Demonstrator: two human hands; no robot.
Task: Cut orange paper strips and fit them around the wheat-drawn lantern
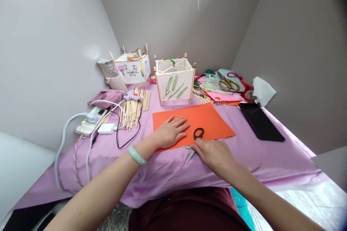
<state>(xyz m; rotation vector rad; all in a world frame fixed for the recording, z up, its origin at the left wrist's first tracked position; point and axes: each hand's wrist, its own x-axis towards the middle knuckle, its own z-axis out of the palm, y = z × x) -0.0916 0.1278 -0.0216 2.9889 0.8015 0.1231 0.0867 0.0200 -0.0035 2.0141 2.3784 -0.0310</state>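
An orange sheet of paper [206, 117] lies flat near the table's front edge. My left hand [170, 132] rests on its left part, fingers spread, with a pale green bangle on the wrist. Small scissors with black handles [198, 133] are at the sheet's front edge, their blades parted and pointing left and toward me. Closed round the scissors is my right hand [213, 152]; one black loop sticks out beyond its fingers, and the other is hidden.
Behind the sheet stands a paper lantern box [175, 86], with another [132, 70] at back left. Wooden sticks [131, 112], a glue gun [132, 96] and cables lie left. A black phone [261, 122] and gold-handled scissors [229, 85] are right.
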